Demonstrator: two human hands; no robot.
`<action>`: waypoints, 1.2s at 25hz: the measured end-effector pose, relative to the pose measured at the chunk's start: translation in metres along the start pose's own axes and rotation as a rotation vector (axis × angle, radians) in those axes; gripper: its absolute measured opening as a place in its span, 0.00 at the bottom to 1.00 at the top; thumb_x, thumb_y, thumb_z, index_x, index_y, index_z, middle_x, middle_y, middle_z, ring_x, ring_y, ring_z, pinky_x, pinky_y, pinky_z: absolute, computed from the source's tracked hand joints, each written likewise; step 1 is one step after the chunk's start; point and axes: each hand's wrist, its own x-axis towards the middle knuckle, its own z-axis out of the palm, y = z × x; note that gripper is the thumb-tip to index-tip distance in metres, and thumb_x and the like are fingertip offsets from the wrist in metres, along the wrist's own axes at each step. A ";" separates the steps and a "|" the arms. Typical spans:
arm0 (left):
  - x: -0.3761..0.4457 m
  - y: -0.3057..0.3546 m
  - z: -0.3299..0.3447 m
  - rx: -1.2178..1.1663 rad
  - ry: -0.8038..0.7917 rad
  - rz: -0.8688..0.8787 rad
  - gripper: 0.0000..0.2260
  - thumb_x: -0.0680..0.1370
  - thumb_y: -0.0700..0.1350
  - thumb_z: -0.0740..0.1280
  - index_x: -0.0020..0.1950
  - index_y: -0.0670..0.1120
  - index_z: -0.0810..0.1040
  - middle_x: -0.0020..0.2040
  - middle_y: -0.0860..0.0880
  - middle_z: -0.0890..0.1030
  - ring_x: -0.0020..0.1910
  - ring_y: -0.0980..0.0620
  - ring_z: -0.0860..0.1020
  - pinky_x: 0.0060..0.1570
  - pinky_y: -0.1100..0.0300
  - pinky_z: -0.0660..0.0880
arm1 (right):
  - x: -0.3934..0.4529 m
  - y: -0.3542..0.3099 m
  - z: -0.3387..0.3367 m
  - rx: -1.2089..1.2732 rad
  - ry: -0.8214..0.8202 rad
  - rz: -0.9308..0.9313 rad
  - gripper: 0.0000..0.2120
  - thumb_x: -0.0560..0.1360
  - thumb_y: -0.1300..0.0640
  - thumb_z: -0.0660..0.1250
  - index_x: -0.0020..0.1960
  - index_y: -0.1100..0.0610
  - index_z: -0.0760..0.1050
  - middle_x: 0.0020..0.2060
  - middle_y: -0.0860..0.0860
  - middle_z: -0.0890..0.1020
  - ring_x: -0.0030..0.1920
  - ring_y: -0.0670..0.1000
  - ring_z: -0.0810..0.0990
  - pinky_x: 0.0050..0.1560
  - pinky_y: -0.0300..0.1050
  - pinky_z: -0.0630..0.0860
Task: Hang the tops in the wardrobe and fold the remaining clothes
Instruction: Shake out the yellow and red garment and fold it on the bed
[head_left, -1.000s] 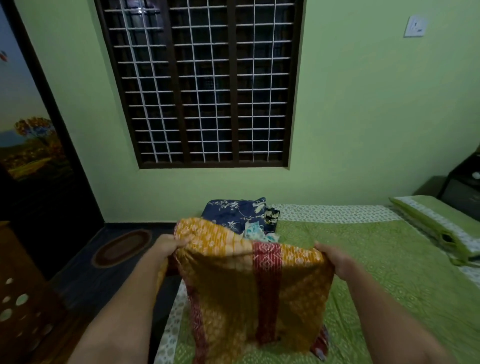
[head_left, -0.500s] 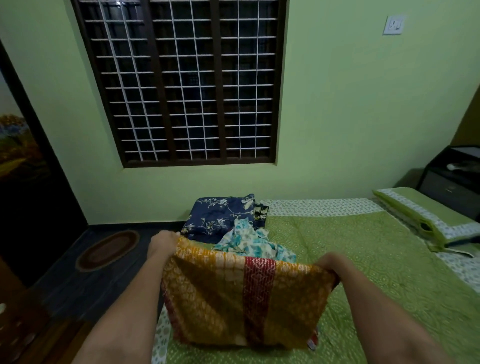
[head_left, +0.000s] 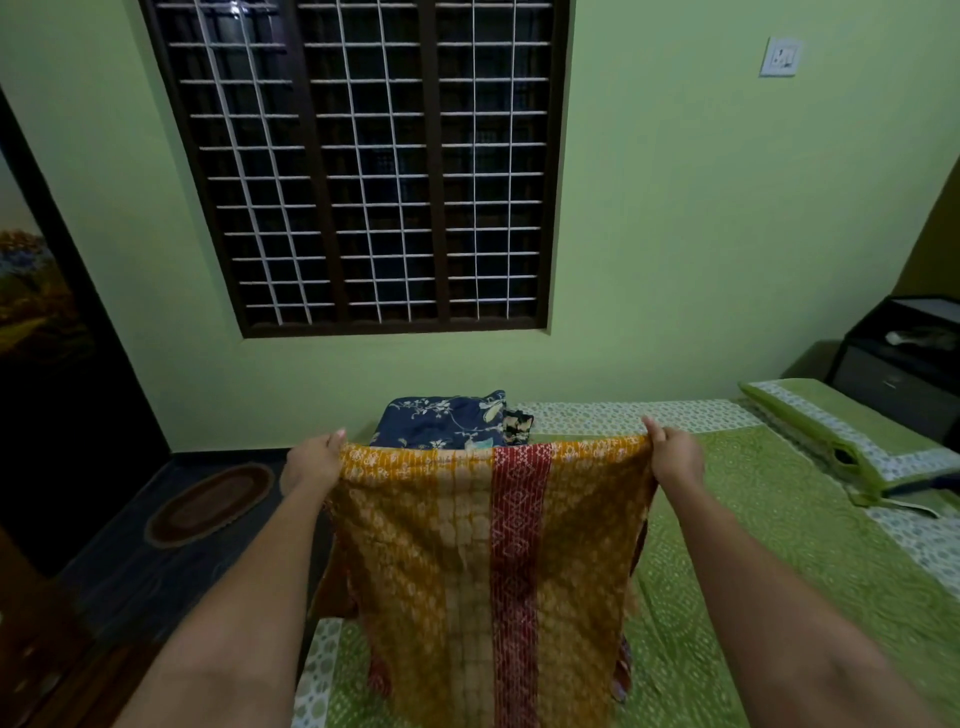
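I hold up a mustard-yellow patterned garment (head_left: 426, 561) with a red vertical band, spread flat above the bed. My left hand (head_left: 314, 460) pinches its top left corner and my right hand (head_left: 672, 454) pinches its top right corner. The cloth hangs straight down between my arms and hides the bed beneath it. Behind its top edge lies a folded navy floral garment (head_left: 441, 418) at the far end of the bed, with a small black patterned piece (head_left: 519, 423) next to it.
The bed has a green patterned sheet (head_left: 769, 545) and a green pillow (head_left: 841, 441) at the right. A dark bedside cabinet (head_left: 904, 364) stands beyond the pillow. An oval mat (head_left: 208, 504) lies on the dark floor at left, beside a dark wardrobe door (head_left: 57, 338). A barred window (head_left: 363, 166) faces me.
My hands have lifted the yellow garment higher and pulled it wider, so it hangs taut and flat. It now covers the light blue garment that showed behind it.
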 end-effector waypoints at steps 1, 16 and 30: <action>0.000 0.002 -0.001 -0.003 -0.014 -0.020 0.25 0.83 0.56 0.52 0.58 0.39 0.78 0.58 0.35 0.77 0.58 0.37 0.75 0.48 0.51 0.69 | 0.001 0.003 0.001 0.006 0.003 0.020 0.24 0.81 0.46 0.58 0.40 0.66 0.75 0.37 0.61 0.77 0.39 0.57 0.74 0.34 0.47 0.61; 0.009 -0.021 -0.020 -0.101 -0.662 0.006 0.15 0.66 0.38 0.78 0.52 0.38 0.83 0.50 0.42 0.83 0.53 0.45 0.79 0.55 0.56 0.75 | 0.026 0.020 0.010 -0.571 -0.633 -0.161 0.09 0.70 0.55 0.75 0.44 0.60 0.80 0.40 0.54 0.81 0.54 0.59 0.80 0.43 0.43 0.72; 0.029 0.024 -0.058 -0.566 -0.048 0.116 0.14 0.76 0.47 0.70 0.33 0.42 0.75 0.33 0.47 0.76 0.37 0.49 0.74 0.36 0.61 0.68 | 0.039 -0.063 -0.022 0.351 0.010 -0.115 0.08 0.76 0.52 0.69 0.46 0.58 0.78 0.43 0.56 0.82 0.44 0.54 0.79 0.44 0.45 0.74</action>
